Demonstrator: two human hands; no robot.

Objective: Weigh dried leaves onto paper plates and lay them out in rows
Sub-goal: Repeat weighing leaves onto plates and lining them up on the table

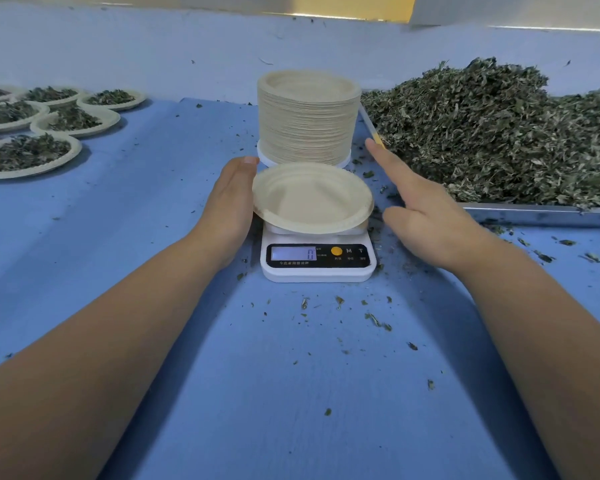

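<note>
Empty plate (312,199): on scale (317,261), display 0.
Your left hand (229,206): fingers straight, touching plate rim, left of scale.
Your right hand (426,216): fingers released, right of scale.

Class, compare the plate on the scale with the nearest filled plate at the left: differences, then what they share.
The plate on the scale is empty; the nearest left plate holds dried leaves. The plate on the scale rests on the scale, the left hand against its rim; the nearest left plate lies on the blue table, untouched. Both are pale round paper plates.
</note>
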